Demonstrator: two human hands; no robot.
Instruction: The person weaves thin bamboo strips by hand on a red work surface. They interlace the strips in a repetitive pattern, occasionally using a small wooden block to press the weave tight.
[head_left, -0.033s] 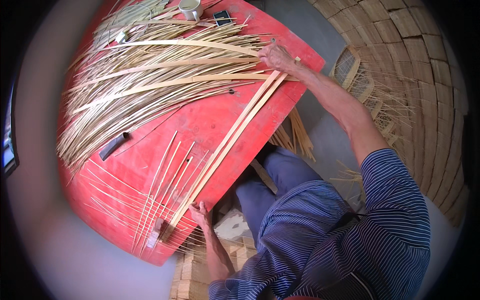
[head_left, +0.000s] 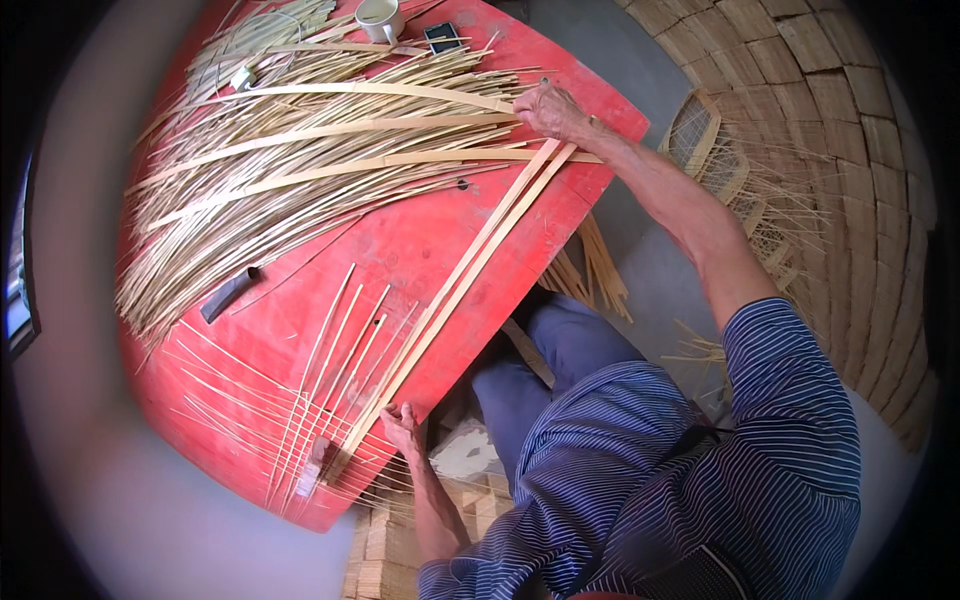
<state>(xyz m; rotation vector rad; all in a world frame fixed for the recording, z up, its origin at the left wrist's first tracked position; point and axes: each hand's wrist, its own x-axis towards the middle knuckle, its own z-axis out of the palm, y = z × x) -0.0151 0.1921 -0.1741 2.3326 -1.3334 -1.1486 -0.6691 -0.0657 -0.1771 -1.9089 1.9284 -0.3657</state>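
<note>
At the far right corner of the red table (head_left: 420,240), my right hand (head_left: 548,110) is closed at the end of a wide, pale bamboo strip (head_left: 400,88) that arches off to the left. Its fingertips are partly hidden. Two more wide strips (head_left: 330,173) lie below that one. A pair of long flat strips (head_left: 462,275) runs along the near edge, from under my right wrist to a dark block (head_left: 318,450). Beside their lower part, my left hand (head_left: 402,430) rests at the table edge, fingers half curled and apart, with nothing visible in them. Thin strips (head_left: 300,425) cross near the block.
A large heap of thin bamboo splints (head_left: 270,190) covers the far left of the table. A white mug (head_left: 380,18) and a small dark device (head_left: 441,38) stand behind it. A dark tube (head_left: 230,294) lies in front. Stacked woven bundles (head_left: 840,200) fill the right side.
My right hand has shifted very slightly up and to the left, at the end of the bamboo strip. My left hand stays in about the same place.
</note>
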